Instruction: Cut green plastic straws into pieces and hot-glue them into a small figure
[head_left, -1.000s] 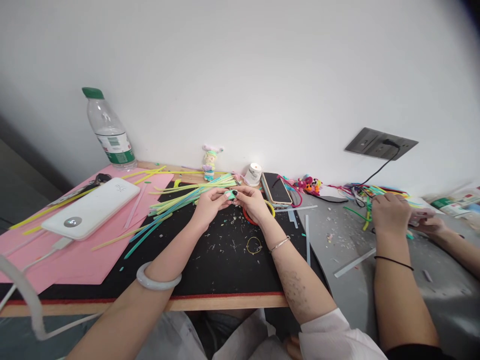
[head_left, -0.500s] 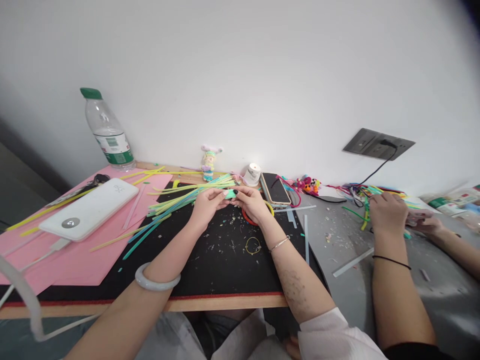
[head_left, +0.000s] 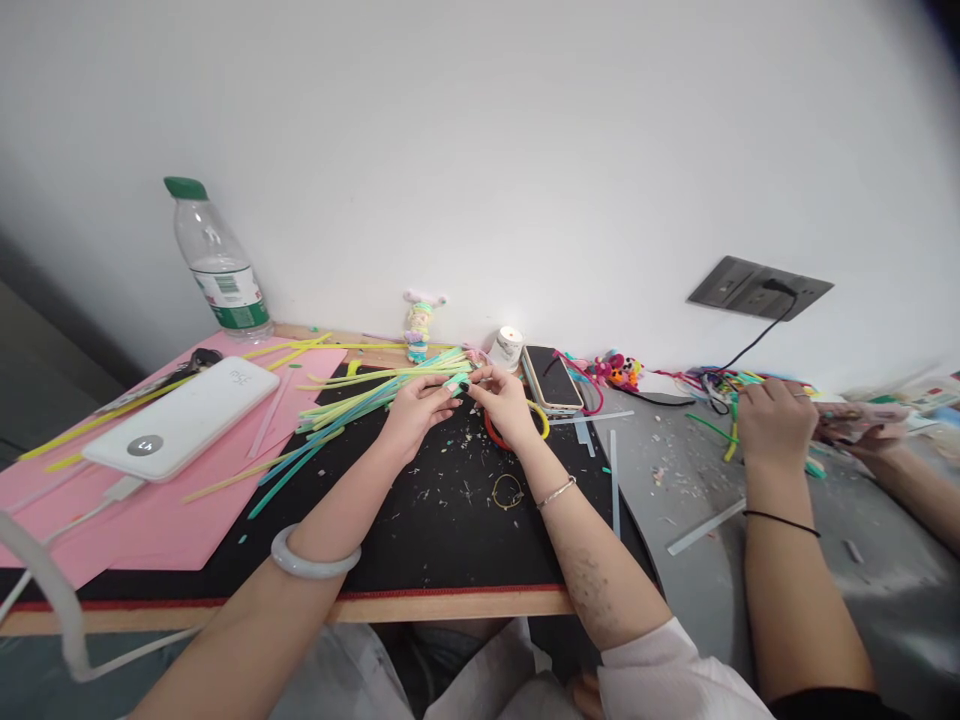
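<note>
Above the black mat, my left hand pinches a small mint-green fuzzy piece, which looks like bent pipe cleaner. My right hand meets it from the other side, its thumb and fingers closed on the same piece. Fingertips hide part of it, so its exact shape is unclear. Just behind and left of my left hand lies a bundle of yellow, blue and green pipe cleaners. Red and yellow rings sit partly behind my right hand.
A power bank lies on pink paper, near a water bottle. Along the wall stand a small doll, a paper cup and a phone. At right, another person's hands work over the grey table.
The mint-green piece has tilted slightly between my fingers, and my right fingertips have shifted a little. At right, the other person's far hand has moved, bringing a pinkish item more into view.
</note>
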